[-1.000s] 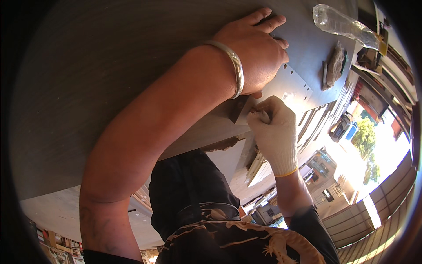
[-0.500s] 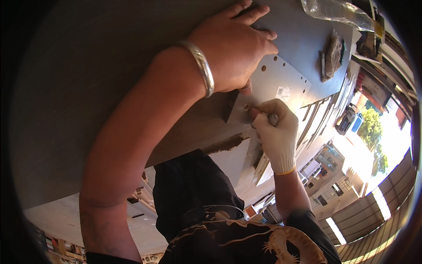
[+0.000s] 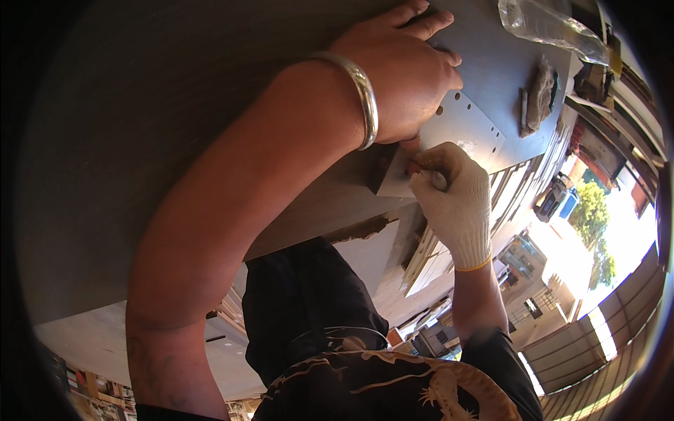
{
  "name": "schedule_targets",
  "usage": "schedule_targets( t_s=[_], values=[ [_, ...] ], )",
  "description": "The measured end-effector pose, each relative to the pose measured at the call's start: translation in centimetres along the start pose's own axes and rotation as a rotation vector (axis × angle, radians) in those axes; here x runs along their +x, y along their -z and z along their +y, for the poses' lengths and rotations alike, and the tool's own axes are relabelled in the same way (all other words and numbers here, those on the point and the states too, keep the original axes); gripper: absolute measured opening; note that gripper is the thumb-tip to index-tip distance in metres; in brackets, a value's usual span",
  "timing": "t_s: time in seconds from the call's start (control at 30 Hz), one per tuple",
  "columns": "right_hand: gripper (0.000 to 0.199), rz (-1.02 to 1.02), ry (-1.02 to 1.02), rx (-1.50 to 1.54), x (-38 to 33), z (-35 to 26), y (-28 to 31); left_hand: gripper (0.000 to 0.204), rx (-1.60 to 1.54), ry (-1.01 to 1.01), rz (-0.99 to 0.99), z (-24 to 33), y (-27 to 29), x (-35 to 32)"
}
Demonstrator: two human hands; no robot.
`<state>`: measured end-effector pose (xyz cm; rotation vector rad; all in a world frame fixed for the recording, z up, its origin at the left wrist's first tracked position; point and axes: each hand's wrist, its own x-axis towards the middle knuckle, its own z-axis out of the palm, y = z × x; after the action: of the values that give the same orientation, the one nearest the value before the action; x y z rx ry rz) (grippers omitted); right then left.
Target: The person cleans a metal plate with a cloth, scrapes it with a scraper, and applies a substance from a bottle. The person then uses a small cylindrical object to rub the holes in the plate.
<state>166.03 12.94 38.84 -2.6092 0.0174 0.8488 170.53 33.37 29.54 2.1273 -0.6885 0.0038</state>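
Observation:
My left hand [image 3: 400, 81], bare with a silver bangle [image 3: 366, 105] at the wrist, lies with its fingers spread. It rests over the far left part of a grey metal plate [image 3: 470, 119] with several round holes and a small white label. The plate lies on a large dark sheet [image 3: 175, 105]. My right hand [image 3: 460, 203], in a white knit glove, is closed around a slim tool with a rounded grey end [image 3: 439, 181]. Its fingertips are over the plate's near corner, close to my left thumb. The tool's working tip is hidden by the glove.
A clear plastic bottle [image 3: 547, 29] lies at the far right. Nearer is a bundle [image 3: 540, 98] in crumpled clear wrapping. Several long strips [image 3: 511, 184] are stacked beyond the sheet's right edge. The sheet's near edge runs just in front of my body.
Both hands have shifted a little to the right in the picture. The right hand now sits closer to the left thumb, still gripping the tool, and covers part of the label.

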Motion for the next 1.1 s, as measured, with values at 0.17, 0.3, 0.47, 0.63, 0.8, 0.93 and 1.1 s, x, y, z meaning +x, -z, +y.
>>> schedule_targets(
  t_s=[0.17,0.3,0.47,0.63,0.8,0.93,1.1],
  values=[
    [0.012,-0.022,0.086,-0.150,0.2,-0.2,0.0,0.047,0.018,-0.006,0.015,-0.3,-0.8,0.1],
    [0.014,-0.058,0.121,-0.384,0.3,-1.0,0.0,0.045,0.042,-0.006,0.103,-0.4,-2.1,0.5],
    [0.019,-0.122,0.219,-0.657,0.1,-1.4,0.0,0.044,0.051,-0.012,0.098,-0.5,-2.5,0.6],
    [0.015,-0.138,0.214,-0.601,0.2,-0.1,0.5,0.049,0.034,-0.008,0.012,-0.4,-1.6,0.4],
    [0.015,-0.079,-0.029,-0.006,0.5,1.1,1.2,0.059,0.024,0.018,-0.038,0.0,-0.5,0.2],
    [0.017,-0.132,-0.144,0.121,0.5,0.9,1.4,0.059,0.008,0.012,-0.021,0.2,0.1,-0.2],
    [0.018,-0.168,-0.106,0.034,0.4,0.2,1.2,0.058,0.002,0.011,-0.009,0.3,0.1,0.1]
  ],
)
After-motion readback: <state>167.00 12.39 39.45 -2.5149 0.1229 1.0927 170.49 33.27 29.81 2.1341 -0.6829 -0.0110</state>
